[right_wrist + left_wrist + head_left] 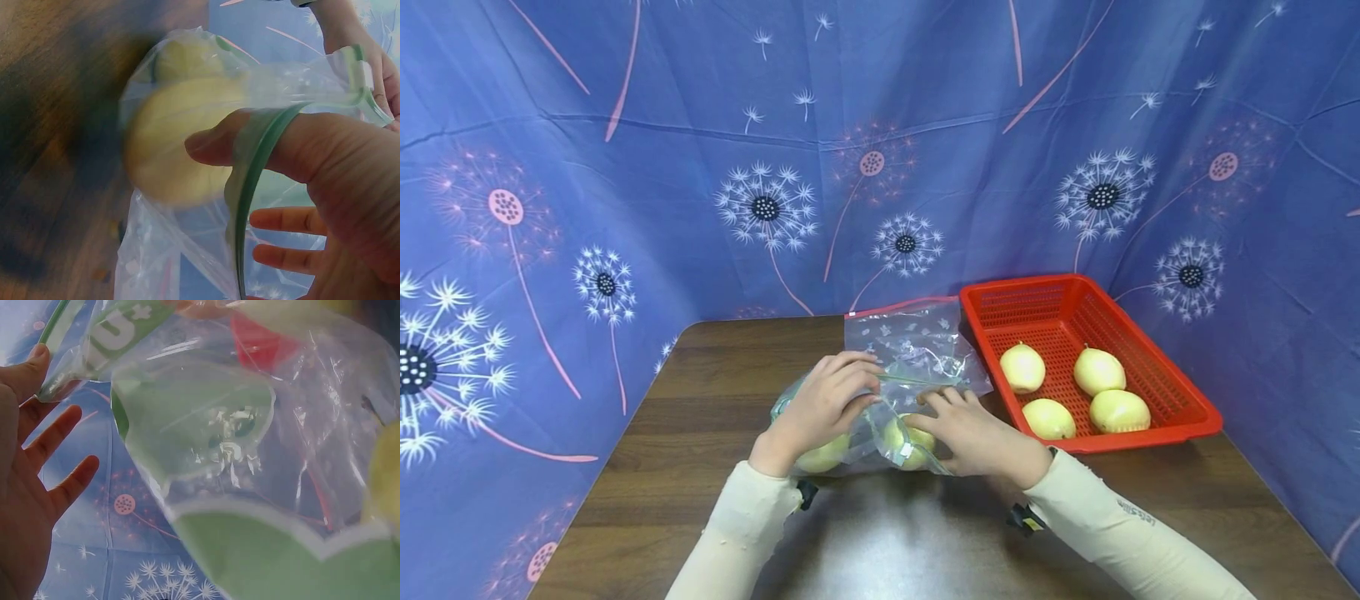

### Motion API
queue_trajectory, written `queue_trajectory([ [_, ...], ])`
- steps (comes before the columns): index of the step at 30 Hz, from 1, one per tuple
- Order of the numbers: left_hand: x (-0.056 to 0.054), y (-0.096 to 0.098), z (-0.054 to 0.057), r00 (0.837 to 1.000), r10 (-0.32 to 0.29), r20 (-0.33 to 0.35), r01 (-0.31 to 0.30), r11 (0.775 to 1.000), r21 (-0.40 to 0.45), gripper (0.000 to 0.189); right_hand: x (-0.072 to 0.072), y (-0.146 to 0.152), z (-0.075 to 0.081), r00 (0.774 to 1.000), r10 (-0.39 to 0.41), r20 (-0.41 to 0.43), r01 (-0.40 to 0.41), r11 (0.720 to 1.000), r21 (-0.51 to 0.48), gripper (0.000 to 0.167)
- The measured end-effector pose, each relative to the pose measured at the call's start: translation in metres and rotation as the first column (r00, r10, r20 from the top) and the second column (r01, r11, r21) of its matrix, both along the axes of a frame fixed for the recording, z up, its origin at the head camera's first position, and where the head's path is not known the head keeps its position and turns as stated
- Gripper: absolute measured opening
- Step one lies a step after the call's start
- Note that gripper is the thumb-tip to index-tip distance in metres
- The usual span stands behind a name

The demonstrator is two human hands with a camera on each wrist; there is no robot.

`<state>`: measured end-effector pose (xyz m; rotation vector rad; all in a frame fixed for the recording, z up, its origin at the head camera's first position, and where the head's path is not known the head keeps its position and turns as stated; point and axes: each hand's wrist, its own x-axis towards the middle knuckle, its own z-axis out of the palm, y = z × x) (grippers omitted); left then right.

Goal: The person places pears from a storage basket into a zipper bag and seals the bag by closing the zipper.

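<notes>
A clear zip bag (200, 425) with green print and a green zip strip (259, 165) lies on the table with yellow pears (910, 442) inside. My left hand (827, 408) pinches the bag's zip edge between thumb and index finger, the other fingers spread away from it. At the other end of the mouth, my right hand (977, 433) holds the zip edge, its thumb on one side of the strip and its fingers on the other. Seen from the right wrist, the mouth gapes and two pears (181, 144) show through the plastic.
Behind the hands, another clear bag with a red zip (902, 307) lies flat. A red plastic basket (1052, 333) at the right holds several yellow pears (1099, 372). The wooden table (700, 392) backs onto a blue dandelion-print cloth (820, 75).
</notes>
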<state>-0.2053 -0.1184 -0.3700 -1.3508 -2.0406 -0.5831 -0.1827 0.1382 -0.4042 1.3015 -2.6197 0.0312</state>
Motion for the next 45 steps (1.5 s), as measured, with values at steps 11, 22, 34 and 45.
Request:
queue_trajectory([
  [11,0.0,0.0,0.001,1.0,0.007,0.021,-0.008,1.0,0.016,0.012,0.0,0.005,0.004,1.0,0.007,0.009,-0.006,0.999,-0.048,0.069],
  [22,-0.001,0.001,-0.001,0.999,-0.006,0.035,0.005,1.0,0.028,0.011,0.0,0.009,0.005,0.998,0.061,-0.015,-0.063,0.992,-0.109,0.054],
  [34,-0.002,0.002,-0.004,0.999,-0.01,0.052,0.008,0.999,0.032,0.028,0.005,0.017,0.022,0.988,0.126,-0.086,-0.137,0.981,-0.139,0.05],
  [45,-0.003,0.003,-0.005,0.999,-0.027,0.04,0.026,0.999,0.04,0.024,-0.002,0.04,0.053,0.975,0.061,-0.215,-0.108,0.971,-0.215,0.047],
])
